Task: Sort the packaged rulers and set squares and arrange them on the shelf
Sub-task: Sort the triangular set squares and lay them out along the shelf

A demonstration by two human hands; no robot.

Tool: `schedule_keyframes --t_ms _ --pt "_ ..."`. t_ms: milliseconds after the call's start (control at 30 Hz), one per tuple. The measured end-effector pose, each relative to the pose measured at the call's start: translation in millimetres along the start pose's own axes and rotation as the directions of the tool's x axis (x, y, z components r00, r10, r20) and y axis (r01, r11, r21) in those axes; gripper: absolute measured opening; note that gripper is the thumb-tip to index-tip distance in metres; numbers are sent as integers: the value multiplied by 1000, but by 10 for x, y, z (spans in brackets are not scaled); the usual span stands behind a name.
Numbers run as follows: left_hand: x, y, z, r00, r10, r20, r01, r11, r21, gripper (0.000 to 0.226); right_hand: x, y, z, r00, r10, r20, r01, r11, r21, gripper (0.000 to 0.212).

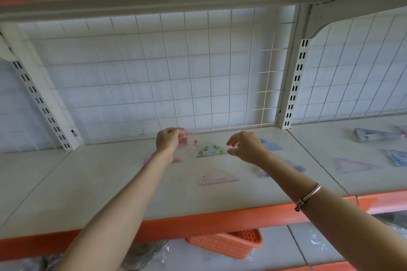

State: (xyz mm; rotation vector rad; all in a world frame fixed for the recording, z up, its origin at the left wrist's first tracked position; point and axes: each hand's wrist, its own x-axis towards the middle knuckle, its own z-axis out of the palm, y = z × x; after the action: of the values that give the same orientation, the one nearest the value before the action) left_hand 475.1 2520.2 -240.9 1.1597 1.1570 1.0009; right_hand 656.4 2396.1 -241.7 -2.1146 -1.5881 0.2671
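Note:
My left hand (pixel 167 141) pinches a pink-printed packaged set square (pixel 189 140) at the back of the white shelf (pixel 110 182), lifted near the wire grid. My right hand (pixel 244 146) hovers beside it with fingers loosely spread, holding nothing. Between the hands a green set square (pixel 210 150) lies flat. A clear set square with a pink edge (pixel 217 177) lies nearer the front. A blue package (pixel 272 145) shows behind my right hand, and a purple one (pixel 295 168) is partly hidden under my right forearm. A pink piece (pixel 176 160) peeks out beneath my left wrist.
On the right shelf section lie a lilac triangle (pixel 352 165), a blue package (pixel 398 157) and a grey-purple set square (pixel 372 135). A wire grid back panel (pixel 176 72) and slotted uprights (pixel 295 81) bound the bay. An orange basket (pixel 229 243) sits on the shelf below.

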Motion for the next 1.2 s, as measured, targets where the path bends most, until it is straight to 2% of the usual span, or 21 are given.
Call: schedule_keyframes --t_ms 133,333,567,700,800,867,1067,1200 --pt "192 -50 -422 994 -12 -106 10 1000 -22 15 106 -226 138 1000 -24 12 24 1000 12 30" --pt "269 -109 -874 989 -1 -148 -9 998 -67 18 272 -536 364 999 -29 28 28 999 41 33" --pt "299 -195 -1223 998 50 -44 -48 997 59 14 384 -767 615 998 -27 50 23 996 83 32" --pt "273 -237 -1315 996 76 35 -80 988 132 22 403 -860 681 997 -46 63 42 997 71 31" --pt "290 -305 -1347 990 140 23 -140 948 287 25 410 -918 722 996 -56 71 52 997 55 30" --pt "291 -341 -1348 988 156 -11 -144 934 327 25 411 -954 753 994 -66 83 63 997 41 30" --pt "305 -380 -1294 990 68 -122 -45 982 182 24 425 -1044 833 990 -84 117 81 996 28 33" --pt "295 -381 -1292 974 188 -129 -126 914 385 23 427 -1095 848 987 -90 131 90 996 5 38"
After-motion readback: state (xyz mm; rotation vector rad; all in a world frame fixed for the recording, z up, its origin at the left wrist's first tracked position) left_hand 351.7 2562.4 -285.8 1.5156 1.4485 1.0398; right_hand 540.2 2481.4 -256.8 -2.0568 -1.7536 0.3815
